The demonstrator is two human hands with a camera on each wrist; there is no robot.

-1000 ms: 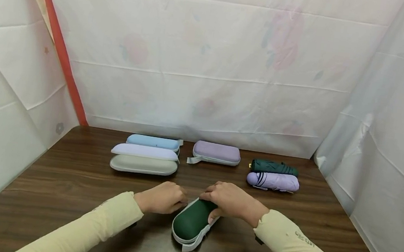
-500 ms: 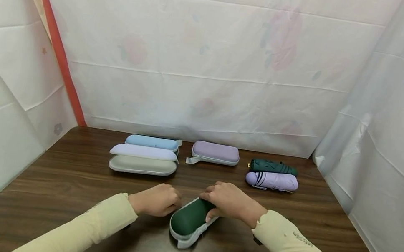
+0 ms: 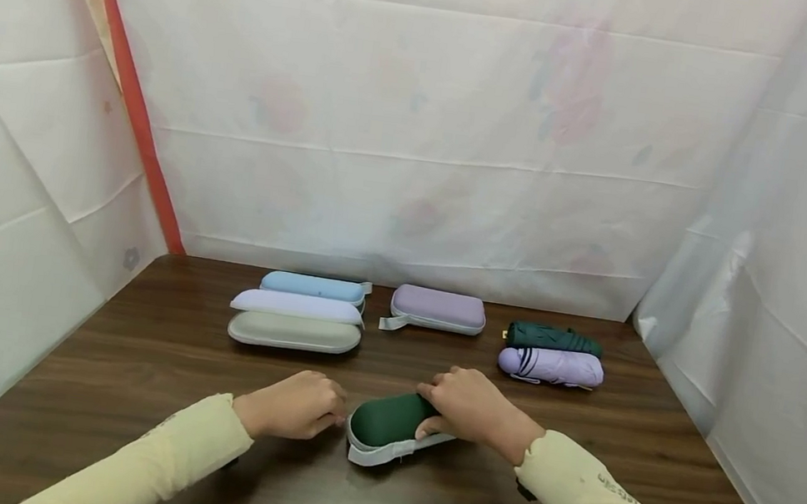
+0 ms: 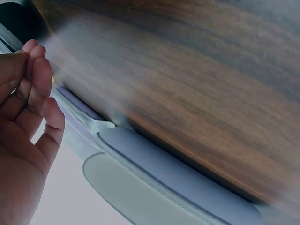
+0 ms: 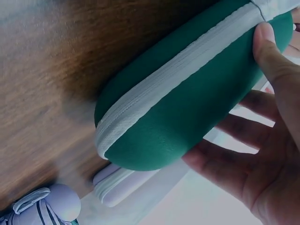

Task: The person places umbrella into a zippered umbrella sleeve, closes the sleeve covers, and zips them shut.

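A dark green zippered case with a pale grey zipper band and a grey strap at its near side lies slanted at the front of the table. My right hand grips its right end, thumb on the near side and fingers over the far side. In the right wrist view the thumb presses the green shell close to the band. At the case's left end is my left hand, thumb and curled fingertips together at the grey zipper edge. The zipper pull is hidden by the fingers.
Behind, an open case with a grey-green inside and lavender lid stands before a light blue case. A purple case is at back centre. Two folded umbrellas, dark green and lavender, lie right. White sheeting encloses the table.
The green case has turned, its near end swinging up so it lies more sideways. My left hand has moved left and slightly nearer. The right hand keeps its grip, shifting slightly right.
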